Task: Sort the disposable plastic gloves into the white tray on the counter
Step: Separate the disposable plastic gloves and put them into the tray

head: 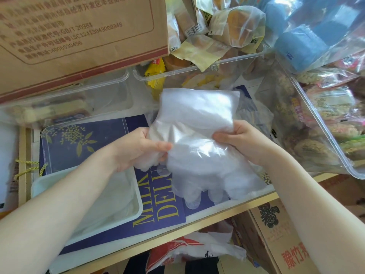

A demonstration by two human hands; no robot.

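Stack of gloves pinched by left hand and right hand, right of white tray. Slippery; could slide apart, spilling off the near counter edge.

- The stack of disposable gloves is milky, see-through white, with a glossy sheen across its middle.
- The white tray, left of the gloves, is plain off-white; the plastic lying in it is the same cloudy white.
- The navy box beneath the tray is deep blue, printed with gold sprigs of leaves and small blossoms, and gold capital letters.
- The cardboard carton, above the tray, is tan with dark red lettering and a red band along its edge.
- The blue rolls, far upper right of the tray, are sky blue under clear wrap.
- A snack packet above the gloves is yellow.
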